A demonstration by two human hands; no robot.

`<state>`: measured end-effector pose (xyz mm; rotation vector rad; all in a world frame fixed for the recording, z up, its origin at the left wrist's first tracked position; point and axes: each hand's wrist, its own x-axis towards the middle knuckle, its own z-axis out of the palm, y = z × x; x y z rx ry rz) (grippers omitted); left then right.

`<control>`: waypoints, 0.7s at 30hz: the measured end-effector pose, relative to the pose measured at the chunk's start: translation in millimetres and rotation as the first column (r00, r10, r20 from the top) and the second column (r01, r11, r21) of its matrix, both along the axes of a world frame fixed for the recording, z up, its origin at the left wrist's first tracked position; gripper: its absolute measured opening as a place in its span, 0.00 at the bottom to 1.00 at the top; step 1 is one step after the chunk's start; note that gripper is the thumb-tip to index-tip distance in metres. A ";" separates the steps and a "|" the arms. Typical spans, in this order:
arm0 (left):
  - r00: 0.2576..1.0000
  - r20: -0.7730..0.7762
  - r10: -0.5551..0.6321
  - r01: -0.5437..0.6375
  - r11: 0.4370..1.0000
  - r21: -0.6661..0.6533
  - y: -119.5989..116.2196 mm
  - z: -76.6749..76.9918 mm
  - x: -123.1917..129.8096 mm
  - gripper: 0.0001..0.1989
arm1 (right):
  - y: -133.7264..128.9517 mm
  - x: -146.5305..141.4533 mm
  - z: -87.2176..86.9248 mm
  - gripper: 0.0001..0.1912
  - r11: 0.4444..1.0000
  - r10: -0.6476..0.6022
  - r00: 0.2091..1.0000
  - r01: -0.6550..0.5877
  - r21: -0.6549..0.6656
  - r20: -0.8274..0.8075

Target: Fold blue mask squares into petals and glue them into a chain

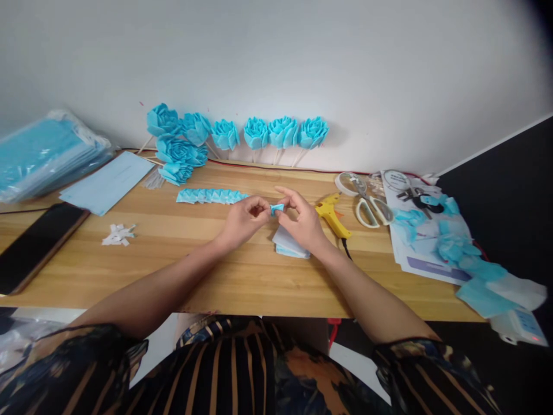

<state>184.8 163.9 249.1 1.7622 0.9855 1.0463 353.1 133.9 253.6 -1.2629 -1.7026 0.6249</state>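
Between my two hands is a small folded piece of light-blue fabric [277, 208]. My left hand [244, 221] pinches its left end with thumb and fingertips. At its right end, my right hand [302, 220] pinches it too, with the index finger raised. Under the right hand lies a stack of pale blue and white squares [292, 246], partly covered by that hand. A row of folded blue petals [207, 196] lies on the table just beyond and left of my left hand. Close to my right hand rests a yellow glue gun [332, 214].
Blue fabric flowers on sticks [256, 134] lean along the wall. White-handled scissors [374, 208] and a tape roll [350, 183] lie right, beside papers with blue scraps [458, 248]. Left are a phone [41, 245], white strips [118, 234], a blue sheet [108, 181] and a plastic-wrapped pack [47, 153].
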 end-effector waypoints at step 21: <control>0.981 0.194 0.006 0.022 0.990 -0.140 5.7 -5.5 -3.3 0.17 | 6.1 6.9 0.0 0.28 0.990 0.043 0.973 -0.072 -0.121 -0.229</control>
